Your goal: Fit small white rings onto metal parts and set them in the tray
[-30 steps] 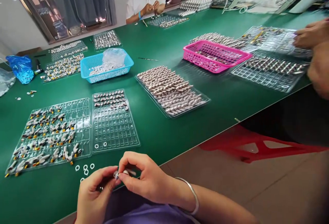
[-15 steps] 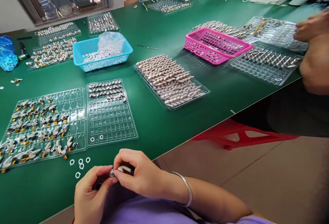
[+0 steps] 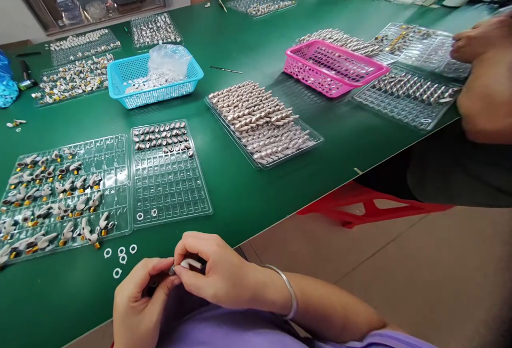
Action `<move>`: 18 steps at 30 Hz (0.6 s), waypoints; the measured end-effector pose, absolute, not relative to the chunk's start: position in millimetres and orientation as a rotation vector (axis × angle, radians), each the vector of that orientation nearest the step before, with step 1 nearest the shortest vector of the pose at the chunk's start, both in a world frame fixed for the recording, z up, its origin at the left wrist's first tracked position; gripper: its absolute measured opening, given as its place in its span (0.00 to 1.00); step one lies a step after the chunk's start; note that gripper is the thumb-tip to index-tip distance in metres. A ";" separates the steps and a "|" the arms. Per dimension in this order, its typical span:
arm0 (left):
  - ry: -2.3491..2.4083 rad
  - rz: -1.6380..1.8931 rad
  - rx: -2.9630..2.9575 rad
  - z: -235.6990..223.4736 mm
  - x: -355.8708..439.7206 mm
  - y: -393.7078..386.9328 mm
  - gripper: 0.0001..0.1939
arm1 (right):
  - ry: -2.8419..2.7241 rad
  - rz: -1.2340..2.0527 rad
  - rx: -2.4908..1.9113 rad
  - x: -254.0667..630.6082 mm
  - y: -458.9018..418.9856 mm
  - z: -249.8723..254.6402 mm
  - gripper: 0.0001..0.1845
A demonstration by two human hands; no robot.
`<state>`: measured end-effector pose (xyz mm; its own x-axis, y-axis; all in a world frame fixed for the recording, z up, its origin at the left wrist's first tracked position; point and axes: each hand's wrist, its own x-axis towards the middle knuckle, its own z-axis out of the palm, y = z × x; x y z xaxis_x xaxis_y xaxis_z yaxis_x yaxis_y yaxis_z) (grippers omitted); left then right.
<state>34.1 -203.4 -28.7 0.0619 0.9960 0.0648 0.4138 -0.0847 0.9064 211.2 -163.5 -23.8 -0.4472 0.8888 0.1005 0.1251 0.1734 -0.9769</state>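
At the near edge of the tabletop (image 3: 248,199), a small earbud-like piece (image 3: 192,264) with a curved white stem is pinched between both hands: the left hand (image 3: 146,294) grips its silvery round end, the right hand (image 3: 216,268) its white part. Five white rings (image 3: 117,273) lie loose just beyond the left hand. Past them, two clear trays sit side by side, one (image 3: 116,177) with white-and-yellow parts, the other (image 3: 174,188) with small dark-and-pale pieces at its far end. Farther out stand a heaped tray (image 3: 316,137), a blue basket (image 3: 152,100) and a pink basket (image 3: 336,89).
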 end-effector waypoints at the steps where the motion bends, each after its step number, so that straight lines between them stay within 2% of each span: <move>1: 1.446 0.994 1.610 -28.8 33.9 -203.7 0.09 | -1.737 1.333 -0.968 211.3 -163.5 -23.6 0.03; 10: 1.604 1.042 1.645 -36.5 33.4 -211.8 0.09 | -1.764 1.332 -1.023 209.0 -166.1 -23.8 0.04; 12: 1.664 1.056 1.670 -38.3 35.1 -214.9 0.09 | -1.711 1.440 -1.061 209.4 -164.9 -23.6 0.05; 16: 1.735 1.106 1.702 -36.0 39.7 -220.3 0.08 | -1.548 1.725 -1.032 212.9 -159.2 -23.7 0.13; 18: 1.723 1.154 1.698 -32.6 41.5 -221.5 0.08 | -1.523 1.825 -0.975 214.5 -156.0 -24.3 0.10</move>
